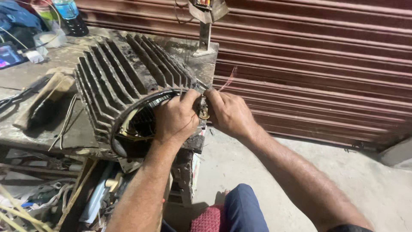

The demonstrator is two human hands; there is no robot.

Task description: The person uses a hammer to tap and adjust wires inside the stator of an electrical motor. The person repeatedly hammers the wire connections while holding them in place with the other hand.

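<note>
A large dark finned motor housing (124, 77) lies on its side on a worn workbench (25, 129), its open end facing me. My left hand (176, 118) rests on the rim of that opening, fingers pinching the winding wires (202, 109) at the rim's right edge. Opposite it, my right hand (227, 114) grips the same small bundle from the right, fingertips touching those of the left hand. A thin reddish wire (227, 79) sticks up from the bundle. Inside the housing, slots and yellowish insulation (128, 129) show.
A wooden-handled hammer (43, 96) and loose wires lie on the bench's left. Bottles (71, 15) and clutter stand at the back left. A metal stand (206, 30) rises behind the housing. A brown rolling shutter (322, 64) fills the right; scrap sits under the bench (51, 193).
</note>
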